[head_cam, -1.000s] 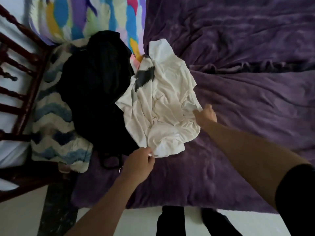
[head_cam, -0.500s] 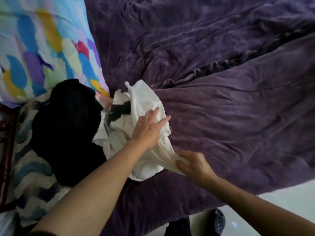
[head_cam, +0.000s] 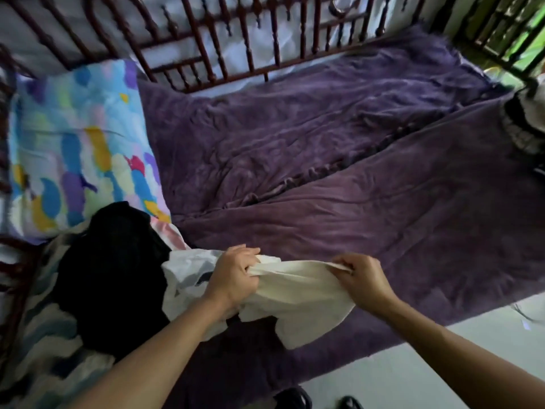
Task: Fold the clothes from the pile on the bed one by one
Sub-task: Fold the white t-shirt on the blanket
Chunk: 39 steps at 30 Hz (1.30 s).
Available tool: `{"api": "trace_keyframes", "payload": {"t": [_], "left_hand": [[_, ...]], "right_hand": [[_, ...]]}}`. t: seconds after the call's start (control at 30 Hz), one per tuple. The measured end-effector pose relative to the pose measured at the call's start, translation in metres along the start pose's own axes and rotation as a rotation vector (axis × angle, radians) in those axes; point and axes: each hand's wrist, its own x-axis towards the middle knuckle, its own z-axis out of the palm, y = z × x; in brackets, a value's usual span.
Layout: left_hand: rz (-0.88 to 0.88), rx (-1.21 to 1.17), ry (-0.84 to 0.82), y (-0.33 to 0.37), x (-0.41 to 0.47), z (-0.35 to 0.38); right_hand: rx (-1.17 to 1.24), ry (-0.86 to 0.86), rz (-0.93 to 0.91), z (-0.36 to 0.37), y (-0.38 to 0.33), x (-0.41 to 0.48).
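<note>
A white garment (head_cam: 298, 302) with a dark print hangs between my two hands just above the near edge of the bed. My left hand (head_cam: 234, 274) grips a bunched edge of it, fingers curled into the cloth. My right hand (head_cam: 361, 278) pinches the same upper edge further right, so the cloth is stretched between them. Left of the garment lies a heap of black clothes (head_cam: 112, 267), part of the pile, touching the white cloth.
A purple blanket (head_cam: 354, 178) covers the bed. A colourful pillow (head_cam: 79, 143) lies at the far left, a blue-and-white zigzag cloth (head_cam: 44, 349) under the black heap. A dark wooden railing (head_cam: 236, 39) runs along the far side. White floor (head_cam: 442, 364) lies at near right.
Both hands have taken hold of the white garment's upper edge and lifted it off the bed, spreading it sideways. The view has tilted up, showing the railing.
</note>
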Motion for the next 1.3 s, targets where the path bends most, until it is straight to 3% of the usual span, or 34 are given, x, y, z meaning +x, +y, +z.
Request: {"api": "trace_keyframes", "payload": {"t": [0.13, 0.23, 0.4, 0.63, 0.83, 0.93, 1.03, 1.1, 1.17, 1.3], "left_hand": [[-0.133, -0.146, 0.180, 0.064, -0.002, -0.050], [-0.160, -0.278, 0.136, 0.105, -0.007, -0.082], [-0.182, -0.090, 0.194, 0.156, -0.019, -0.125], [-0.173, -0.129, 0.385, 0.195, -0.046, -0.206], [-0.093, -0.058, 0.498, 0.211, -0.075, -0.282], [-0.099, -0.067, 0.543, 0.204, -0.088, -0.304], [-0.088, -0.096, 0.660, 0.194, -0.092, -0.313], [-0.072, 0.008, 0.763, 0.187, -0.096, -0.320], [-0.075, 0.130, 0.745, 0.182, -0.106, -0.325], [-0.019, 0.386, 0.480, 0.173, -0.137, -0.333]], "right_hand": [[0.001, 0.130, -0.109, -0.067, -0.039, 0.034], [0.046, 0.139, -0.170, -0.115, -0.080, 0.053], [0.219, 0.110, -0.309, -0.168, -0.158, 0.059], [0.149, 0.152, -0.552, -0.221, -0.225, 0.027], [0.161, -0.086, -0.660, -0.265, -0.259, -0.009], [0.013, -0.180, -0.666, -0.269, -0.270, -0.015], [-0.144, -0.052, -0.688, -0.260, -0.280, -0.013], [-0.084, 0.060, -0.691, -0.252, -0.289, -0.012], [-0.016, 0.098, -0.680, -0.243, -0.299, -0.013], [-0.044, 0.109, -0.637, -0.229, -0.315, -0.014]]}}
